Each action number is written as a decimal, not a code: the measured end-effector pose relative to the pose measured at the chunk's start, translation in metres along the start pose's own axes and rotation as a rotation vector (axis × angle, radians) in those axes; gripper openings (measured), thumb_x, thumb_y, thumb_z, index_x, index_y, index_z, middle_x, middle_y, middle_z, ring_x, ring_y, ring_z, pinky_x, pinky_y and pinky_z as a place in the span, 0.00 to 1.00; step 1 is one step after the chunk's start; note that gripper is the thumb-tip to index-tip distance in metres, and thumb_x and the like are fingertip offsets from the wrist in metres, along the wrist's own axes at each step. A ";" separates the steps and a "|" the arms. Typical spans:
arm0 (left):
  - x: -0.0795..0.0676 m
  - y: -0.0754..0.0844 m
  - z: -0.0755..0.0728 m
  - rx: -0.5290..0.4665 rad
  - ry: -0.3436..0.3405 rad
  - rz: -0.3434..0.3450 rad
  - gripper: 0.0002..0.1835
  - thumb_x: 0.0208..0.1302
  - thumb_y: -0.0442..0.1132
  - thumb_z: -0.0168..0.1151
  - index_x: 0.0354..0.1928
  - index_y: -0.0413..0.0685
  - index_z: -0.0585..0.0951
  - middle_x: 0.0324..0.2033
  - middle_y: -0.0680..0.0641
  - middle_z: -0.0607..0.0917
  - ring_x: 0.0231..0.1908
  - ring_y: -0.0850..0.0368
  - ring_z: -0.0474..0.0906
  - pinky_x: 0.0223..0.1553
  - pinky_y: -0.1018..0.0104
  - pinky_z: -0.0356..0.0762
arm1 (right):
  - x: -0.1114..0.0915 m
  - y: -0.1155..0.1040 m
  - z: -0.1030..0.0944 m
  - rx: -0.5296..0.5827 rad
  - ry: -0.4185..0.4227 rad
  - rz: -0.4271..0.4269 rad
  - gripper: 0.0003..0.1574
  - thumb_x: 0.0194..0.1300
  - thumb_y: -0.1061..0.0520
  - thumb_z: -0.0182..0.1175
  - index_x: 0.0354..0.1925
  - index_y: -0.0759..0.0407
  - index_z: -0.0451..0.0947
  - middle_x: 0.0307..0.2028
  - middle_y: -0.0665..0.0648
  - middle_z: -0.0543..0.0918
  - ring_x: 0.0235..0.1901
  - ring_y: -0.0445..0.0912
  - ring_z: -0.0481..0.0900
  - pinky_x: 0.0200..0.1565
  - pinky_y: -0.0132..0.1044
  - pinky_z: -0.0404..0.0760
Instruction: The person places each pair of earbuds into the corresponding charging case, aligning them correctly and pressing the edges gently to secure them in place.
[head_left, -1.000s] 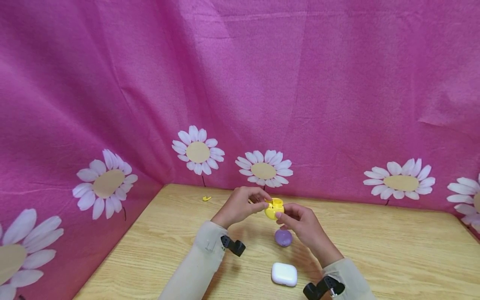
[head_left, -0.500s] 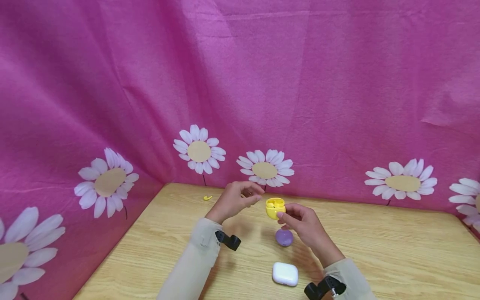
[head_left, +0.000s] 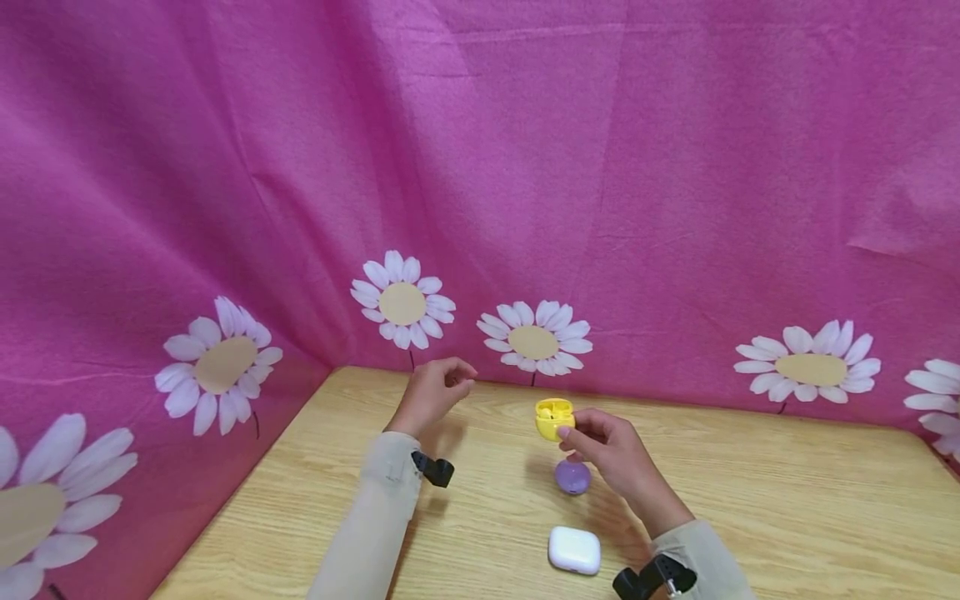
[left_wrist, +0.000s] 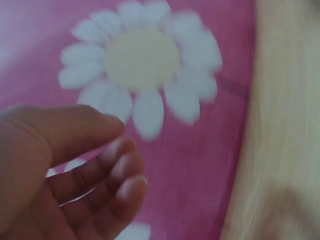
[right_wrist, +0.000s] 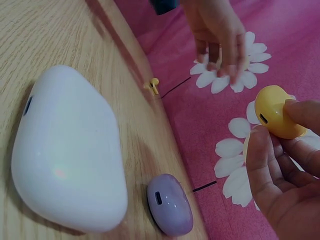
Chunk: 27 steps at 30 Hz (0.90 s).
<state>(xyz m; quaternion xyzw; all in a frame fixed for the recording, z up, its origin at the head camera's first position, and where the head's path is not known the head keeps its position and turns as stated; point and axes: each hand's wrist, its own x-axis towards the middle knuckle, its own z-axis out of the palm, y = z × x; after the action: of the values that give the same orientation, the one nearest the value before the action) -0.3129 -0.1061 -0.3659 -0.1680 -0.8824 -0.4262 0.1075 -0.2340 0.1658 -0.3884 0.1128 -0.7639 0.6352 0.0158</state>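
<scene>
My right hand (head_left: pixel 617 450) pinches a yellow earbud case (head_left: pixel 552 427) between thumb and fingers, above the table. Its lid is up, and a yellow earbud (head_left: pixel 550 414) sits inside. In the right wrist view the case's underside (right_wrist: pixel 274 111) with a small dark port faces the camera. My left hand (head_left: pixel 431 393) is at the back left, fingers loosely bent, nothing between them in the left wrist view. A loose yellow earbud (right_wrist: pixel 153 86) lies on the table near the left hand; in the head view that hand hides it.
Below the right hand, a purple case (head_left: pixel 573 477) rests on the wooden table (head_left: pixel 480 533). Nearer the front is a closed white earbud case (head_left: pixel 574 550). A pink cloth (head_left: pixel 645 167) with daisies hangs behind the table and on its left.
My left hand has drawn away from the yellow case and moved left toward the loose earbud. The right hand still holds the case in about the same place.
</scene>
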 end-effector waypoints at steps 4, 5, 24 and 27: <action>-0.003 -0.014 -0.012 0.200 0.106 -0.022 0.06 0.62 0.35 0.65 0.40 0.50 0.86 0.30 0.54 0.84 0.32 0.58 0.78 0.36 0.62 0.77 | 0.000 0.000 -0.001 0.002 -0.001 -0.015 0.18 0.65 0.59 0.62 0.48 0.71 0.77 0.37 0.61 0.83 0.35 0.44 0.81 0.38 0.38 0.83; -0.003 -0.018 -0.014 0.212 0.120 -0.044 0.06 0.63 0.35 0.65 0.41 0.49 0.86 0.30 0.53 0.83 0.32 0.57 0.78 0.37 0.61 0.77 | 0.000 0.000 -0.001 0.004 0.001 -0.015 0.18 0.65 0.59 0.62 0.48 0.71 0.77 0.37 0.61 0.83 0.35 0.44 0.81 0.38 0.38 0.83; -0.006 -0.070 -0.020 0.216 0.100 -0.204 0.14 0.61 0.34 0.64 0.49 0.42 0.83 0.46 0.38 0.83 0.45 0.45 0.78 0.48 0.51 0.74 | 0.001 0.004 -0.001 0.000 -0.008 -0.002 0.18 0.65 0.58 0.63 0.48 0.70 0.77 0.37 0.60 0.83 0.35 0.46 0.82 0.38 0.37 0.83; -0.006 -0.073 -0.019 0.216 0.044 -0.244 0.20 0.60 0.32 0.63 0.56 0.41 0.80 0.52 0.37 0.80 0.49 0.44 0.76 0.52 0.50 0.72 | 0.001 0.003 -0.001 -0.002 -0.011 -0.011 0.18 0.65 0.58 0.63 0.48 0.70 0.77 0.37 0.59 0.83 0.35 0.45 0.82 0.38 0.37 0.83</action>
<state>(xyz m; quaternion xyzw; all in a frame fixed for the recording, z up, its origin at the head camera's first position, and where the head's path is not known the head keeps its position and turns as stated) -0.3344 -0.1641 -0.4085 -0.0376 -0.9343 -0.3425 0.0918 -0.2357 0.1675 -0.3912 0.1204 -0.7639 0.6339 0.0151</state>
